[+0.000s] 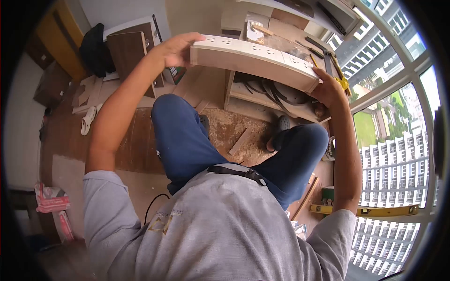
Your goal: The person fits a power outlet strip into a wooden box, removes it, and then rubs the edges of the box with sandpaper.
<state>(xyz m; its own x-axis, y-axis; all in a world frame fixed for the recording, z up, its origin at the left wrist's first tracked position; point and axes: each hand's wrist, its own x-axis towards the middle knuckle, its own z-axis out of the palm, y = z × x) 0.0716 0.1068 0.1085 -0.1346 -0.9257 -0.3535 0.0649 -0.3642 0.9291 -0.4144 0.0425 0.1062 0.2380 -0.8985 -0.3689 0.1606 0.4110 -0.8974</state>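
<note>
A grey shirt (220, 234) fills the bottom of the view, with a black strap (239, 173) across the waist and blue trousers (187, 140) on both bent legs above it. Both arms reach up and forward to a long pale wooden board (255, 61) held level in the air, tilted down slightly toward the right. Its top face carries small groups of drilled holes. The left hand (176, 49) grips the board's left end, fingers (194, 36) curled over the top edge and clamped on the wood. The right hand (328, 89) holds the right end from below and behind, its fingers closed around that corner. Behind the board stands a wooden worktop (281, 35) with tools and offcuts lying on it, and curved dark strips (276, 91) sit on its lower shelf. Sawdust (234, 129) covers the floor between the feet. A yellow spirit level (375, 210) lies along the window sill at right.
</note>
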